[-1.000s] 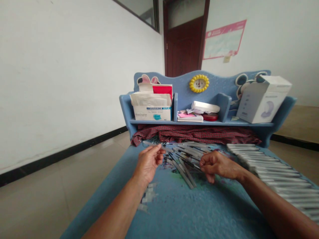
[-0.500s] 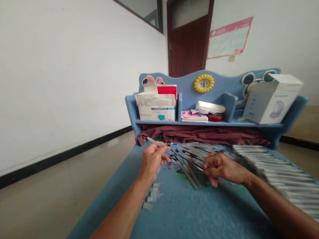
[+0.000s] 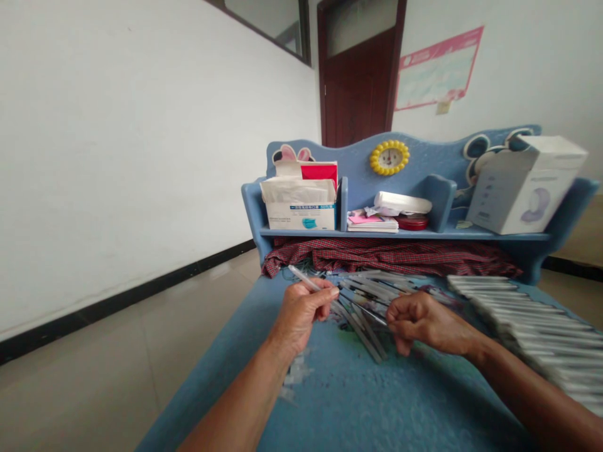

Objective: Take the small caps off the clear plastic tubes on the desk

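My left hand (image 3: 304, 311) is closed in a pinch around a clear pen barrel (image 3: 300, 277), which points up and to the left. My right hand (image 3: 421, 321) has its fingers closed on the silvery end of a thin, dark pen refill (image 3: 362, 305). The refill slants between both hands, and its far end meets the fingers of my left hand. Whether that end is inside the barrel cannot be made out. Beneath and behind the hands lie loose pen parts (image 3: 369, 336), clear tubes and dark refills mixed together. Small clear pieces (image 3: 296, 371), perhaps caps, lie beside my left forearm.
At right, many clear pens lie in a stacked row (image 3: 527, 320). The blue desk (image 3: 377, 402) has a shelf holding a mask box (image 3: 301, 213), papers (image 3: 372, 224) and a white carton (image 3: 522, 188). A checked cloth (image 3: 391, 256) lies under the shelf.
My left hand has moved right and slightly down with the pen barrel, closer to my right hand. The refill's far end now meets the left fingers. My right hand stays nearly in place.
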`<state>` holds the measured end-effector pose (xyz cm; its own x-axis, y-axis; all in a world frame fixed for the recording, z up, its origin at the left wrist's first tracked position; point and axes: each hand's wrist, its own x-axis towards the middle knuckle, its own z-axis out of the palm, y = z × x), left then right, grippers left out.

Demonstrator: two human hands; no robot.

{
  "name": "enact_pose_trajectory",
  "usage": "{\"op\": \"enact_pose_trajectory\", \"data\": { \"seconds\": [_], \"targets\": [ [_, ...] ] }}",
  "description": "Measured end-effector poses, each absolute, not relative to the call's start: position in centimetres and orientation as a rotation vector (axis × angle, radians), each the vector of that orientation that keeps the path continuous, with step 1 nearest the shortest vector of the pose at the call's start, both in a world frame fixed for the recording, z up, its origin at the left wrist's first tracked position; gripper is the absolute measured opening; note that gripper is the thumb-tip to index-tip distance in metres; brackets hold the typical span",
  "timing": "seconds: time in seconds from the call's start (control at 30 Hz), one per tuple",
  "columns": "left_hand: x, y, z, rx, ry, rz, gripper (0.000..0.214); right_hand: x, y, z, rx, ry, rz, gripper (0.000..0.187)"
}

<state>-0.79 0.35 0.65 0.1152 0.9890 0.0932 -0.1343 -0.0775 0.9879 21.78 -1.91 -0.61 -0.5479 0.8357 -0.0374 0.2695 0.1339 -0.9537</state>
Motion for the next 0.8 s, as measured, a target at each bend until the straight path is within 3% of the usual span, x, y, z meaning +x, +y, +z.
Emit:
{"op": "enact_pose_trajectory", "data": {
  "seconds": [0.8],
  "targets": [
    [-0.88, 0.14, 1.17, 1.198, 0.936, 1.3, 0.025, 21.82, -1.73, -1.21, -1.062, -1.892, 1.479, 0.017]
  ]
}}
